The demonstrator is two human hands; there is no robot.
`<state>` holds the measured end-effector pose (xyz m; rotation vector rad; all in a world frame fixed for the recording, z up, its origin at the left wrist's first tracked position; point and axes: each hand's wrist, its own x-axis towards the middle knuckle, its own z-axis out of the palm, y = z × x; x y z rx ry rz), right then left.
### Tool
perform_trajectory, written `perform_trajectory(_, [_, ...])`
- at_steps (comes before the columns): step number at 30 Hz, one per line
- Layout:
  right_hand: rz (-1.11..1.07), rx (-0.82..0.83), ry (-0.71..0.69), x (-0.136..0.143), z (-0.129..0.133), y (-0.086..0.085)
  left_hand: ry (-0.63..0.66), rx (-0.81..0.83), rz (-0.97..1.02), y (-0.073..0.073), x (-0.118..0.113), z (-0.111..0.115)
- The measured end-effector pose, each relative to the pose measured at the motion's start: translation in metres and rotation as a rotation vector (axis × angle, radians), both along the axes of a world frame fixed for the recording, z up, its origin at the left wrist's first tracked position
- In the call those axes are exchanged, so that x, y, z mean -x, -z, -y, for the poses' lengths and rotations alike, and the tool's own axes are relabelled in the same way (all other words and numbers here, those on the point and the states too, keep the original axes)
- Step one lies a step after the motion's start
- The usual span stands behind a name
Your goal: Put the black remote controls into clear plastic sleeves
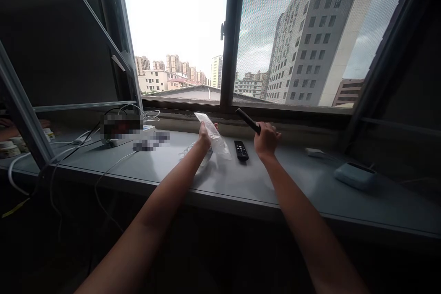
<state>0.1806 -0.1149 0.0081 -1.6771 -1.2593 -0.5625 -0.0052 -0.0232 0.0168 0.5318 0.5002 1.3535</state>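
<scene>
My left hand [204,134] is closed around a thin, whitish see-through plastic bag [217,140], which hangs down to the right over the table. In my right hand [267,138] is a slim black remote control [248,121], gripped at its lower end and pointing up to the left. It shows edge-on, so its buttons are hidden. Between the hands a second black remote control [241,150] lies on the table, buttons up. More crumpled clear plastic [205,161] rests below and behind my left wrist, partly covered by it.
The grey table [220,179] runs below a window. A power strip [149,129] and cables lie at left, beside a metal frame [25,101]. White-lidded bottles [9,149] stand far left. At right are a light blue box-like device [354,175] and a small white object [314,152].
</scene>
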Motion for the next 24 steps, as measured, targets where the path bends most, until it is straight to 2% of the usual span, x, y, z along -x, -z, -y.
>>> perform_trajectory(6, [-0.271,-0.087,-0.313,-0.001,-0.01,0.0,-0.001,0.013,-0.03,0.0,0.0,-0.002])
perform_trajectory(10, [-0.724,-0.183,-0.473,-0.003,-0.015,-0.003,-0.008,0.01,-0.024,0.001,0.0,-0.004])
perform_trajectory(13, [-1.131,-0.16,-0.623,-0.008,-0.012,-0.009,-0.009,0.011,-0.02,0.002,0.0,-0.004])
perform_trajectory(16, [-1.378,-0.147,-0.785,-0.012,-0.004,-0.014,-0.015,0.011,-0.029,0.001,0.0,-0.004])
perform_trajectory(19, [-1.473,-0.151,-0.829,-0.013,0.001,-0.017,-0.006,0.005,-0.037,0.001,0.0,-0.003])
perform_trajectory(24, [-1.464,-0.089,-0.909,-0.004,0.005,-0.019,0.002,0.01,-0.053,0.001,0.001,-0.003])
